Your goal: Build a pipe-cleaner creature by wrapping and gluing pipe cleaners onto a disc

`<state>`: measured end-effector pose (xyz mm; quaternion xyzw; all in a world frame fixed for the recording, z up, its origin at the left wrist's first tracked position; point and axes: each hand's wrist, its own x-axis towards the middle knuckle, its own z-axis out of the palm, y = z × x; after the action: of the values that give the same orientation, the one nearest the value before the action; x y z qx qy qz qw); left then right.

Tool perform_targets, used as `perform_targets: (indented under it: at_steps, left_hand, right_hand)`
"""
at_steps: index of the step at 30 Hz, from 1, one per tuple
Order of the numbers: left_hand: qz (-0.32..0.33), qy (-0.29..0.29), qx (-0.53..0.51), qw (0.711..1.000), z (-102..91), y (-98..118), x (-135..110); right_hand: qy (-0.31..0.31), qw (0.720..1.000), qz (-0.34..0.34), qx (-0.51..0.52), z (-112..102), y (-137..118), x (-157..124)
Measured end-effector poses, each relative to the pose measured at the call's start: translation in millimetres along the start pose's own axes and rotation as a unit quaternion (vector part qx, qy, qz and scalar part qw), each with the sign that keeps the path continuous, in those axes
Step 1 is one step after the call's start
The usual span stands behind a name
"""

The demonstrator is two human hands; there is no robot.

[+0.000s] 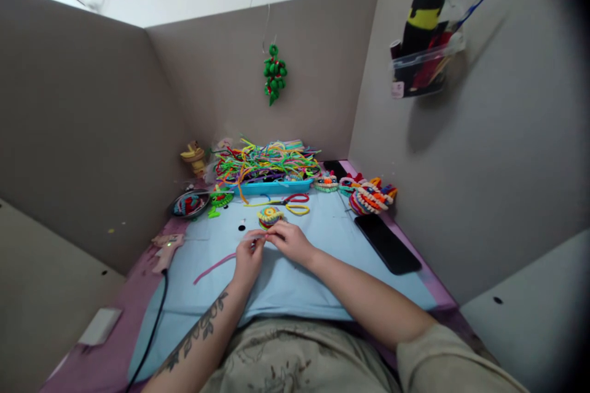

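Both hands are in tight together over the middle of the surface [332, 285]: I've got the left hand [250, 250] pinching a pink fuzzy stem [212, 268], and the right hand [291, 241] meets it at the fingertips, closed on a small pink bit of what looks like the same stem. The fingers hide most of the grip from me. The stem's free tail trails out past the left hand, down and to the left. Just beyond the fingertips sits a yellow-rimmed coiled piece [270, 215]; whether the right hand touches it, I can't tell. Behind that lie the scissors [298, 199], blades to the left, handles red and yellow, and further back a blue tray [276, 188] heaped with bright stems [267, 159]. Over left, the pink glue gun [169, 253] shows a green light. To the right, a dark phone [387, 244] lies flat.
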<state>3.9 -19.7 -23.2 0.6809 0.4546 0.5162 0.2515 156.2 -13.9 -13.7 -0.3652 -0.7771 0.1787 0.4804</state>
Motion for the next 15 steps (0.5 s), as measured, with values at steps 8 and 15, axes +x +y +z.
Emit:
perform_targets:
  at_steps: [8, 15]
  left_hand:
    - [-0.035, 0.0, -0.009, 0.999, -0.5, -1.7, 0.5]
    - [-0.07, -0.021, -0.064, 0.995, 1.1, -2.5, 0.6]
  right_hand:
    - [0.044, 0.999, 0.007, -0.015, -0.2, 3.9, 0.5]
    - [0.057, 0.997, -0.011, -0.051, 3.9, 6.0, 1.5]
